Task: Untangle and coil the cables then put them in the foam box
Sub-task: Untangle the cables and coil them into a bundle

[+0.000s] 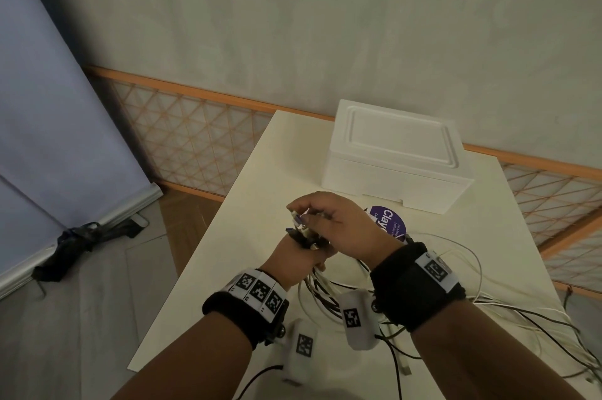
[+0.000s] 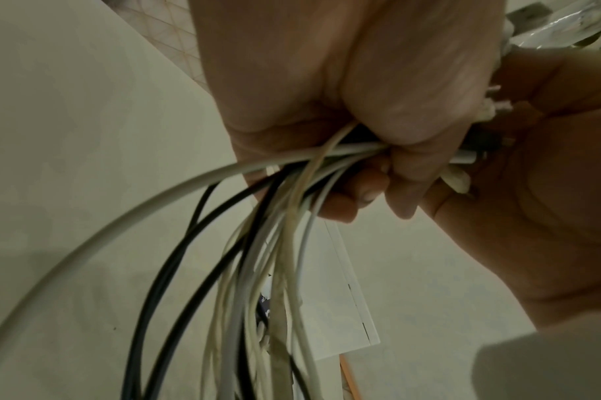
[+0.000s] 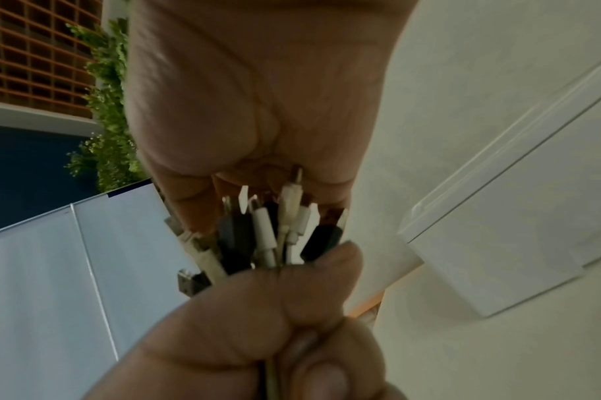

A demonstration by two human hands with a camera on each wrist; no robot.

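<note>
My left hand (image 1: pixel 303 256) grips a bundle of white and black cables (image 1: pixel 321 285) in a fist just below their plugs; in the left wrist view the cables (image 2: pixel 258 243) hang down from that fist (image 2: pixel 326 94). My right hand (image 1: pixel 329 220) sits on top, fingers curled over the upright plug ends (image 3: pixel 268 230) and pinching among them. The rest of the cables (image 1: pixel 488 302) trail in loose tangled loops over the table to the right. The white foam box (image 1: pixel 391 152) stands beyond the hands with its lid on.
The cream table (image 1: pixel 244 236) is narrow, and its left edge drops to the floor. A round purple sticker (image 1: pixel 391 220) lies between my hands and the box. A black bag (image 1: pixel 75 243) lies on the floor at left, by a blue screen.
</note>
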